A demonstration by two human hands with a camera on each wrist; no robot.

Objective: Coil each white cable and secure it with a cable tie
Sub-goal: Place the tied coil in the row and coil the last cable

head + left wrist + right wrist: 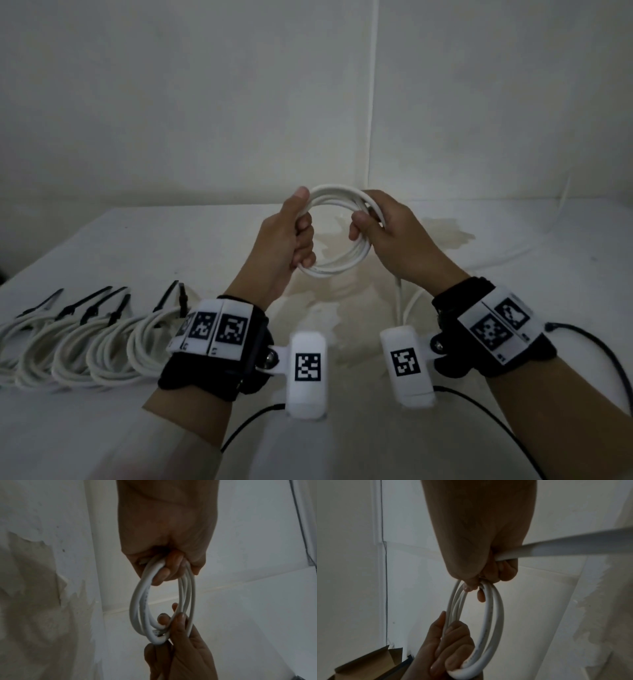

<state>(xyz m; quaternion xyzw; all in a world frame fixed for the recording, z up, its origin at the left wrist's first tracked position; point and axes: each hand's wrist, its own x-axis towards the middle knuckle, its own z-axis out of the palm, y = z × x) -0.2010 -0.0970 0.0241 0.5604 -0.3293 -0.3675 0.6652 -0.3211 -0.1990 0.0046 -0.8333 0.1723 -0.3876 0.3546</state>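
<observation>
A person stands at a white-covered desk (102, 428), holding a coiled white cable (337, 265) in the air above it with both hands. The left hand (284, 240) grips the left side of the coil, fingers curled round the loops and thumb pointing up along them. The right hand (387, 226) grips the right side, fingers wrapped over the strands. A loose tail of the cable (399, 298) hangs from the right hand down to the desk.

To the left on the desk lies a row of finished coils (78, 349), each bound with a black cable tie (118, 308) whose end sticks up.

Both wrists wear black straps with white blocks (406, 365) carrying black-and-white square code patterns; no readable words show on them. Faint grey print runs along the cable jacket in the wrist views, too blurred to read. A brown cardboard box (368, 662) shows in the right wrist view.
</observation>
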